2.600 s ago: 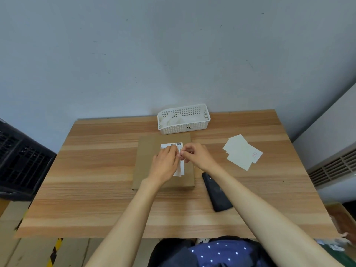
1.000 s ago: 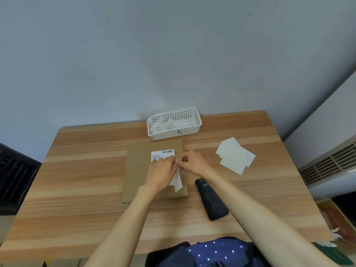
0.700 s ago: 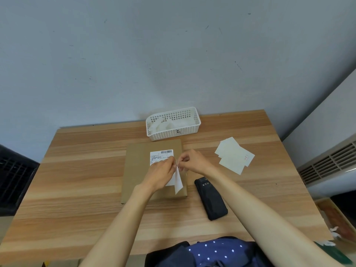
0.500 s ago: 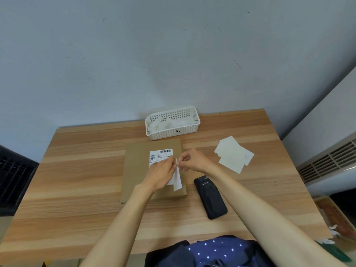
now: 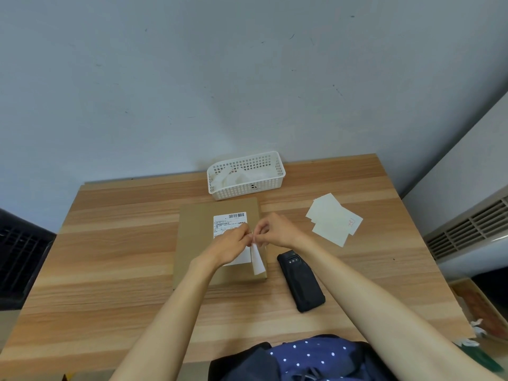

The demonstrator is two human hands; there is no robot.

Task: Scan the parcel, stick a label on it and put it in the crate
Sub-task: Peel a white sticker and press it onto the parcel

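Above the parcel [image 5: 198, 237], both hands [image 5: 229, 247] [image 5: 277, 229] pinching one label [image 5: 257, 258].

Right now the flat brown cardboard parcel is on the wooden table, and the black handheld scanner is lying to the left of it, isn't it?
Not quite. In the head view the black handheld scanner lies to the right of the flat brown cardboard parcel, not the left. The parcel is on the wooden table, as you said.

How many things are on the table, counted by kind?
Cardboard parcel: 1
White basket: 1
Black scanner: 1
Loose paper slips: 1 pile, overlapping, exact number unclear
Label pinched between both hands: 1
Total: 5, counting the pile as one
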